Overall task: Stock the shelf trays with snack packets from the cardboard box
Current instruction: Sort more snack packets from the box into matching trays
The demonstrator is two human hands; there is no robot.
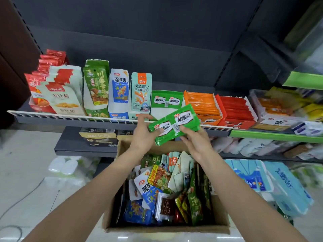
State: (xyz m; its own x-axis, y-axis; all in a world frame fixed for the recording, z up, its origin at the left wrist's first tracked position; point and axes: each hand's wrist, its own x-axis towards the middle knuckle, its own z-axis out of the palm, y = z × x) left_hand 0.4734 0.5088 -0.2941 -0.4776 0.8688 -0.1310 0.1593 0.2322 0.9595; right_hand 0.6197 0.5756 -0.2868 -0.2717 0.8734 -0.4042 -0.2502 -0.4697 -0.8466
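A stack of green snack packets (174,123) with white labels is held in both hands just in front of the shelf rail. My left hand (144,132) grips its left end, my right hand (195,139) grips its right underside. Directly behind it on the shelf stands the matching green tray (167,102) with a few green packets inside. Below my arms sits the open cardboard box (167,229), filled with several mixed packets in blue, green, red and white.
The shelf carries further trays: red and white ones (57,91) at left, green (96,88), blue (118,95) and teal (140,95), orange (202,105) and red (236,109) at right. A white wire rail (70,116) fronts the shelf. Tissue packs (286,186) lie right of the box.
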